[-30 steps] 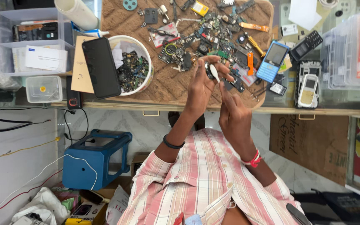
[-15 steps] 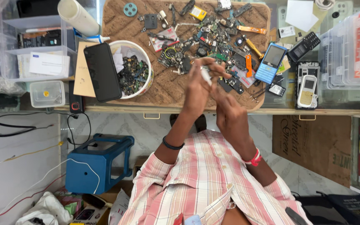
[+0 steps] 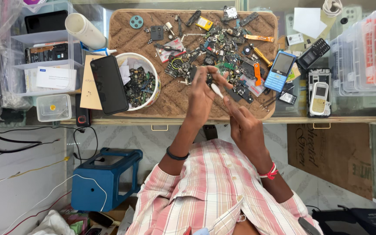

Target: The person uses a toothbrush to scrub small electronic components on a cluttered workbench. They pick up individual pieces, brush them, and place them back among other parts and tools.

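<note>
My left hand (image 3: 200, 98), with a black band on its wrist, is raised over the front of the brown woven mat (image 3: 175, 98). It pinches a small white oblong part (image 3: 217, 90) together with a small dark piece. My right hand (image 3: 245, 126), with a red band on its wrist, is just below and to the right. Its forefinger stretches toward the white part and nothing shows in its grasp. A dense heap of phone parts and small circuit boards (image 3: 223, 52) lies on the mat just beyond both hands.
A white bowl of parts (image 3: 146, 65) and a black phone (image 3: 109, 85) lie left of the mat. A blue keypad phone (image 3: 280, 70), a black one (image 3: 313, 53) and a white one (image 3: 319, 99) lie to the right. Clear plastic boxes (image 3: 362, 48) flank the table; a blue case (image 3: 105, 176) stands below.
Both hands have come back from the heap toward the table's front edge with the white part. The right hand has dropped away from the left, so the hands are no longer pressed together.
</note>
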